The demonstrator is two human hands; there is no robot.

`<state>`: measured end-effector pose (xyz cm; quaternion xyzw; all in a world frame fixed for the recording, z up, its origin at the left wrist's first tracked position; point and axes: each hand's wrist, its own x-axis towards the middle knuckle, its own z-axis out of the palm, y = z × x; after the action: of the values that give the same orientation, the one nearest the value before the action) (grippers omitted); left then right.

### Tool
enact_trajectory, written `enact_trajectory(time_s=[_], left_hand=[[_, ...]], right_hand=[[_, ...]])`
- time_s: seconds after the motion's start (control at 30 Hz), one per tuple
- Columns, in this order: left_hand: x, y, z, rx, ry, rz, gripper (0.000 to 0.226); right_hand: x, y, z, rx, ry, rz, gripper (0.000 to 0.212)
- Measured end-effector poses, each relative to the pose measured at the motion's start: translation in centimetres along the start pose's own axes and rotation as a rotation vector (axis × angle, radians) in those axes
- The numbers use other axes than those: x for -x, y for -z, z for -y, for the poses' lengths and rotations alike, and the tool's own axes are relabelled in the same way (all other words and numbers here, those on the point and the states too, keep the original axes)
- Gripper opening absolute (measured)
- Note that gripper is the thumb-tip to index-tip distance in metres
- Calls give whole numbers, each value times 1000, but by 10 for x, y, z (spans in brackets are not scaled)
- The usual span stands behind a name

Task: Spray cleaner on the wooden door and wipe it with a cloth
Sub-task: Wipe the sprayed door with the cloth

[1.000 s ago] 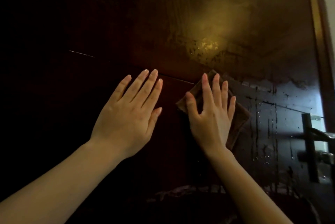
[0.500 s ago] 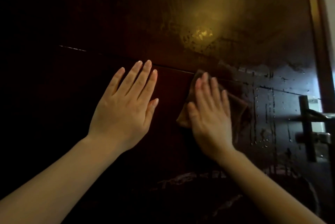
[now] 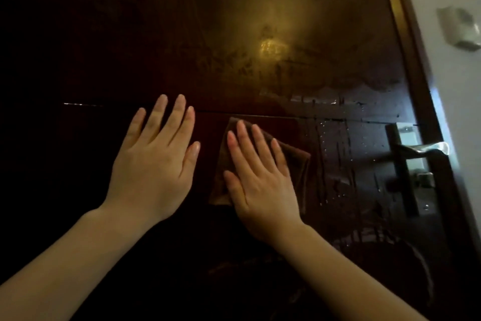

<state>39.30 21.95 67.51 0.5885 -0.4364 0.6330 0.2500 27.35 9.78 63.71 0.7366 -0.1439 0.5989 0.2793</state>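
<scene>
Against the wooden door (image 3: 104, 34), the empty left hand (image 3: 153, 169) is resting flat while, nearer its right edge, the flat right hand (image 3: 260, 185) is pinning the seemingly soft, light cloth (image 3: 296, 162) at its middle.

No readable text, label, brand, number or sign anywhere: none on the wooden door (image 3: 260, 34), the cloth (image 3: 295, 164), the door handle (image 3: 421, 150) or the grey wall fixture (image 3: 459, 29).

The right hand (image 3: 263, 190) has drawn the brown cloth (image 3: 299, 164) down the wet wooden door (image 3: 182, 34), from across the panel groove (image 3: 260, 115) to just beneath it; the view has swung right, revealing white wall (image 3: 455, 86).
</scene>
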Motion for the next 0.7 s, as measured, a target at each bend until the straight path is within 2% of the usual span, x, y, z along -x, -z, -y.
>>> enact_trajectory(time_s=[0.1, 0.17, 0.4, 0.57, 0.63, 0.7], left_hand=[[-11, -5, -9, -30, -45, -10, 59], [-11, -7, -10, -52, -46, -15, 60], [-8, -9, -8, -75, -39, 10, 63], [-7, -9, -10, -55, -42, -11, 59], [-6, -10, -10, -57, -40, -10, 60], [-6, -10, -10, -58, -44, -7, 61]], right_hand=[[-16, 7, -39, 39, 272, 56, 54], [-34, 9, -53, 40, 321, 55, 54], [-97, 21, -83, 20, -20, -9, 63], [-95, 22, -87, -14, -386, -8, 52], [-89, 20, -60, -1, -364, 22, 54], [-71, 13, -26, -14, -123, 14, 55]])
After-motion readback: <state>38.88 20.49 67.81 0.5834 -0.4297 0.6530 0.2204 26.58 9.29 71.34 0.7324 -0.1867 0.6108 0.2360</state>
